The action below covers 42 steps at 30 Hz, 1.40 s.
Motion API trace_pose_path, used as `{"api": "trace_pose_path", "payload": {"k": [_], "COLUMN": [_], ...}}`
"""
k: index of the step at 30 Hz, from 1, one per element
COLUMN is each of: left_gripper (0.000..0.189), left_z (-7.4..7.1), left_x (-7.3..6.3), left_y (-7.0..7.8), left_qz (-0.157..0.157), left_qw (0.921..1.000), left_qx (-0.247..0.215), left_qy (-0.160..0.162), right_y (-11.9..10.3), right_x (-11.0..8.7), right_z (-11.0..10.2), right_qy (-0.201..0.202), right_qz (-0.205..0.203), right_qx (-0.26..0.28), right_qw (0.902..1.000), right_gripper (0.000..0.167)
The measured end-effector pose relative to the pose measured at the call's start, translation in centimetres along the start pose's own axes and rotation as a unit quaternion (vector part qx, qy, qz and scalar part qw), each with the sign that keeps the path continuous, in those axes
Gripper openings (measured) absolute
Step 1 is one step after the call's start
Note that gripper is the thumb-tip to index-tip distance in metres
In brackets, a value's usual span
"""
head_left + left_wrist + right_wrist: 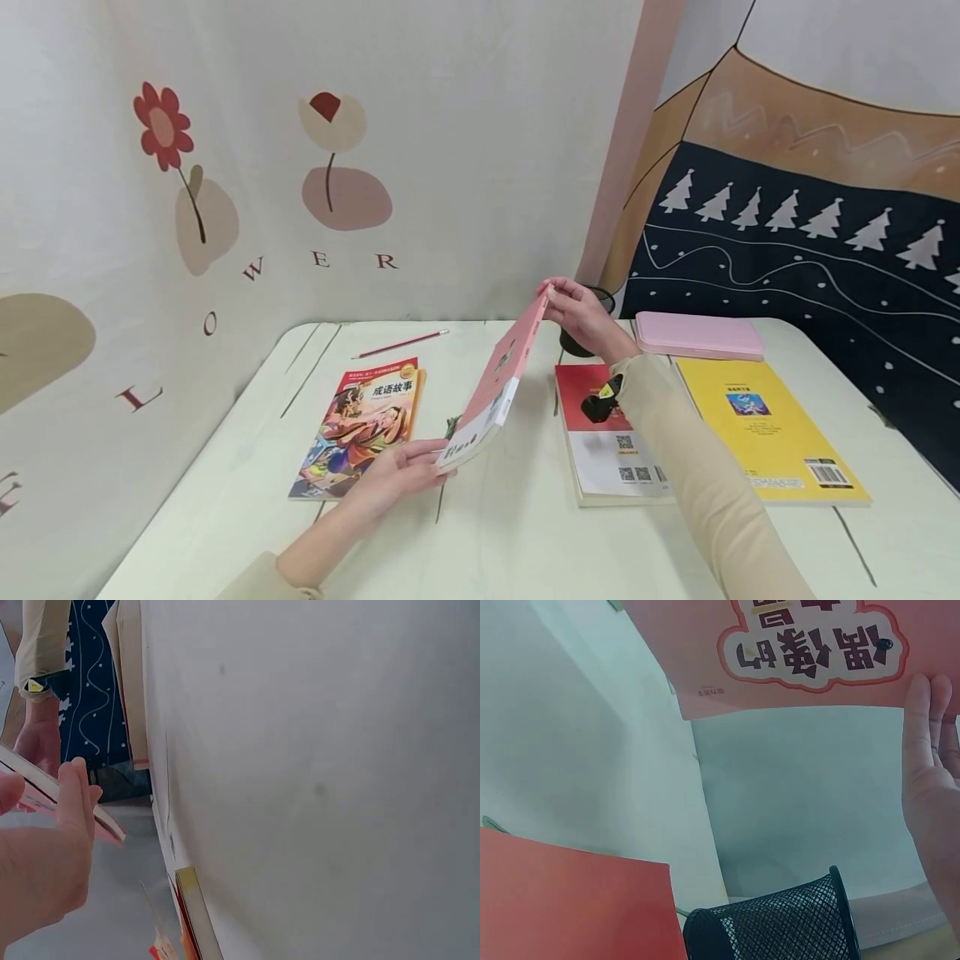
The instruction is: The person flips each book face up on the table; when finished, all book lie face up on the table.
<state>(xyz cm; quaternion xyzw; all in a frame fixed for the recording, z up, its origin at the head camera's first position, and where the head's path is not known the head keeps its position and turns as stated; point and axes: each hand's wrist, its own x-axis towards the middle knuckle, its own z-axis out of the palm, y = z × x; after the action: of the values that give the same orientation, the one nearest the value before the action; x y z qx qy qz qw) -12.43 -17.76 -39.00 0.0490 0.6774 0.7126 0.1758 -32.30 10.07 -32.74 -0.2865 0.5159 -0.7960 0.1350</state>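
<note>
A pink and white book is held tilted above the middle of the table, its spine facing right. My left hand holds its lower corner between thumb and fingers, as the left wrist view also shows. At the raised upper corner my right hand pinches the edge. In the right wrist view, the fingers lie against the pink cover, which bears large characters. Below the right forearm lies a red and white book, partly hidden by the sleeve.
Left on the table lies a colourful storybook, with a pencil behind it. At right are a yellow book and a pink case. A black mesh pen holder stands near the back, partly behind my right hand.
</note>
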Motion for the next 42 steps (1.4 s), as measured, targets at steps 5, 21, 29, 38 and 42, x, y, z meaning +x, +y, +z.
{"api": "trace_pose_path", "payload": {"k": [5,21,29,38,42], "left_gripper": [0.059,0.053,0.048,0.043,0.039], "left_z": [0.1,0.9,1.0,1.3,1.8], "left_x": [-0.1,-0.1,-0.1,-0.2,-0.1], "left_y": [0.1,0.3,0.2,-0.3,-0.9], "left_qz": [-0.01,0.008,0.007,-0.016,-0.026], "left_qw": [0.9999,0.9951,0.997,0.9985,0.9992], "left_qx": [0.011,0.096,0.077,0.051,0.02], "left_qy": [-0.002,0.021,-0.005,0.006,0.021], "right_y": [0.0,0.2,0.5,0.4,0.4], "right_x": [0.1,0.5,0.5,0.8,1.0], "right_z": [0.1,0.5,0.8,1.2,1.4], "right_qy": [0.032,0.098,0.107,0.12,0.119], "right_qz": [0.018,0.065,0.068,0.078,0.078], "right_qx": [-0.007,-0.016,-0.065,-0.096,-0.108], "right_qw": [0.9993,0.9929,0.9897,0.985,0.9839], "right_gripper": [0.012,0.011,0.027,0.034,0.038]}}
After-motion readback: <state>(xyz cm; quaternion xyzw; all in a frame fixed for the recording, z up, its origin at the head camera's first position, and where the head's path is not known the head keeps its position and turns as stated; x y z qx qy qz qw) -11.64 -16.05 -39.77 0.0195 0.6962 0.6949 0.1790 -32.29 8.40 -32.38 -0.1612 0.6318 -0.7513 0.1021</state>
